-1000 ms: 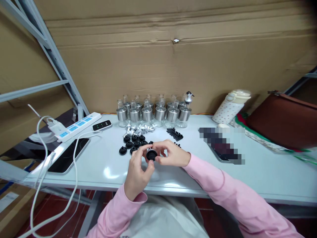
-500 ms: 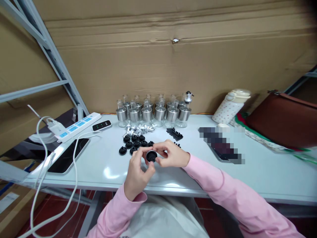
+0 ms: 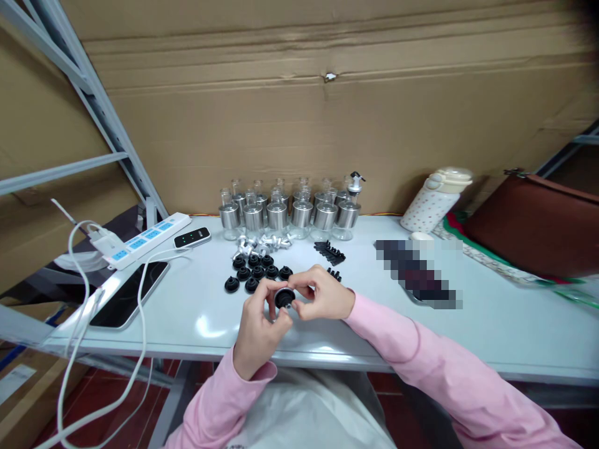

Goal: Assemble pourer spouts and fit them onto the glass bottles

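Between my two hands, just above the near part of the table, is a round black stopper (image 3: 284, 297) with a shiny rim. My left hand (image 3: 262, 329) has its fingertips and thumb closed on the left side of it. The fingers of my right hand (image 3: 325, 295) pinch it from the right. A small light-coloured bit shows at its lower edge, too small to name. Just beyond my left hand, several similar black stoppers (image 3: 257, 272) lie in a group. Behind them is a pile of silver-and-white spout pieces (image 3: 264, 242).
Rows of glass bottles with metal bands (image 3: 277, 217) stand at the back; one carries a pourer (image 3: 356, 182). Small black parts (image 3: 330, 252) lie right of centre. A power strip (image 3: 150, 237) and phone (image 3: 133, 296) are left; a tumbler (image 3: 430, 206) and brown bag (image 3: 533, 227) are right.
The black stopper has tipped slightly in my fingers, and a small light bit now shows at its lower edge. Both hands have barely moved.
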Demonstrator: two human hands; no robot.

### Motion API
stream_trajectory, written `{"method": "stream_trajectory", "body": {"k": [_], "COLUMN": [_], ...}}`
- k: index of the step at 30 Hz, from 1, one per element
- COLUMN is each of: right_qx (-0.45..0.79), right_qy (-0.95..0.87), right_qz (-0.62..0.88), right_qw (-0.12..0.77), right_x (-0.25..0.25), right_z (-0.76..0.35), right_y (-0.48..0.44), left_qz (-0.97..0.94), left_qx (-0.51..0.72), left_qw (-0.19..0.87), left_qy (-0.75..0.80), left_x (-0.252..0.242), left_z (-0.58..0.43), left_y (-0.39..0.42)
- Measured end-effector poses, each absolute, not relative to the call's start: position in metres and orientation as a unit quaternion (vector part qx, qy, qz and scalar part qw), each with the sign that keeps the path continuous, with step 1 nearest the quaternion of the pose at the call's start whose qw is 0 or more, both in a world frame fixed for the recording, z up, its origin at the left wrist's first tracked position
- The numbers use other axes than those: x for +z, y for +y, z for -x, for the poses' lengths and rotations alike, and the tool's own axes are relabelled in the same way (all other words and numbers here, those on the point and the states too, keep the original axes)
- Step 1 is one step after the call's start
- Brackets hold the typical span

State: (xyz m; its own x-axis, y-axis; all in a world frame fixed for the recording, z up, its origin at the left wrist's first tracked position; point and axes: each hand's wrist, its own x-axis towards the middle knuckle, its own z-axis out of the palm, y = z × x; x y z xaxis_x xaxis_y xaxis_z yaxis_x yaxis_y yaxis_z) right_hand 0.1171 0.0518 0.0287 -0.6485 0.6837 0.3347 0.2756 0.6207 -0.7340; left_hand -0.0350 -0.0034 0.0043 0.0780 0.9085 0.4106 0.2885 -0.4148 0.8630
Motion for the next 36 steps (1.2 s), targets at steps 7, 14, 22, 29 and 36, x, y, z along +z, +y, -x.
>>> {"method": "stream_trajectory", "body": {"k": [7,14,22,29,36], "right_qx": [0.322,0.283,0.238,0.170,0.023], "right_qy": [-0.844,-0.824,-0.839,-0.869,-0.927], "right_qz": [0.277,0.267,0.229,0.206,0.204], "right_qw": [0.328,0.412,0.432,0.416,0.315], "right_x": [0.030,0.033,0.031,0.030,0.050], "right_z": [-0.117,-0.116,-0.116,-0.116,-0.120], "right_y": [0.050,0.051,0.053,0.051,0.059], "left_qz": [-0.672,-0.667,-0.667,-0.655,-0.617], "left_qx": [0.525,0.573,0.601,0.611,0.637], "left_qw": [0.290,0.244,0.203,0.234,0.271], "left_qy": [0.434,0.409,0.391,0.379,0.374], "left_x": [0.002,-0.005,-0.001,0.000,0.001], "left_z": [0.034,0.031,0.031,0.030,0.029], "left_y": [-0.001,0.003,0.002,-0.001,-0.001]}}
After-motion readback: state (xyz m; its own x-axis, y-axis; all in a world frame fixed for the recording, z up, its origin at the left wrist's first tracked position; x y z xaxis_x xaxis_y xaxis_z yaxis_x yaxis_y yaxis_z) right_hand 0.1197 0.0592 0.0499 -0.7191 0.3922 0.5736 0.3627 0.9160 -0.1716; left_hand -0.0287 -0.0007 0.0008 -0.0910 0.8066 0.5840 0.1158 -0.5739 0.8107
